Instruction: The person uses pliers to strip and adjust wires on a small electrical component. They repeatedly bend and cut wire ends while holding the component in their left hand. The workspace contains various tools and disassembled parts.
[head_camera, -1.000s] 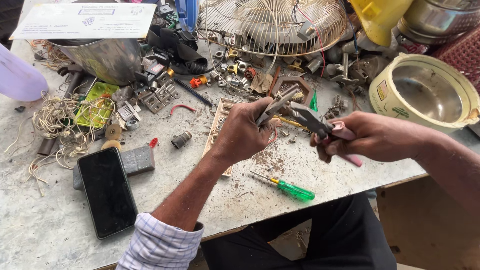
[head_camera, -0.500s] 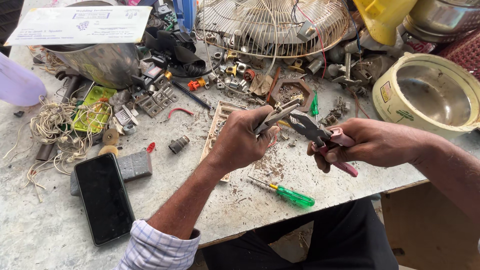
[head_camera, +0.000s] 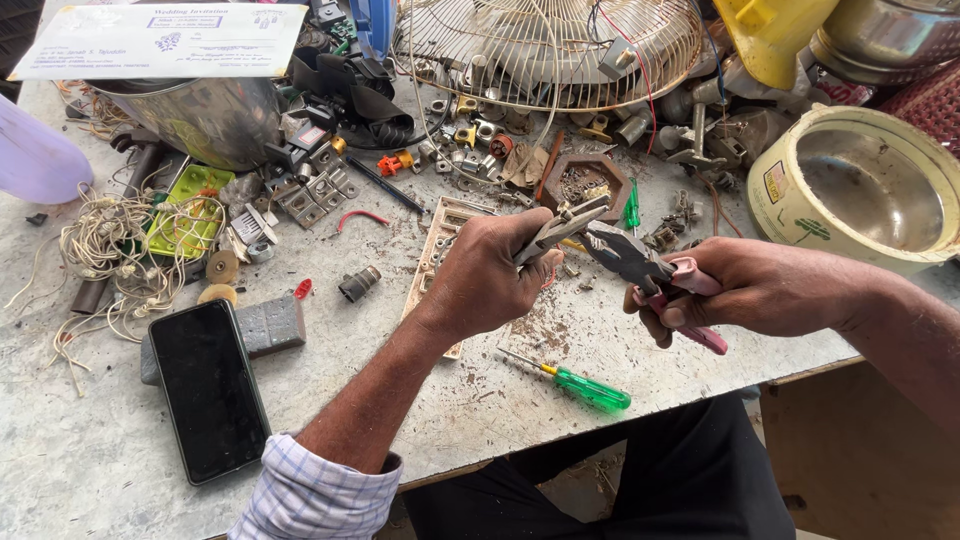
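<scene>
My left hand (head_camera: 492, 270) is closed around a small flat metal strip (head_camera: 558, 229) held over the workbench. My right hand (head_camera: 745, 288) grips pink-handled pliers (head_camera: 640, 265) whose jaws meet the strip's tip, just left of the hand. Both hands hover above a beige switch plate (head_camera: 437, 252) lying on the grey bench top (head_camera: 330, 400). A green-handled screwdriver (head_camera: 578, 383) lies on the bench below the hands.
A black phone (head_camera: 208, 387) rests on a grey block at the lower left. A wire fan guard (head_camera: 548, 45), a steel pot (head_camera: 200, 120), a round cream cooker (head_camera: 860, 185), tangled white wire (head_camera: 105, 255) and many small metal parts crowd the back.
Both hands with the strip and pliers have stayed together, shifting slightly; the view has drifted a little, nothing else moved.
</scene>
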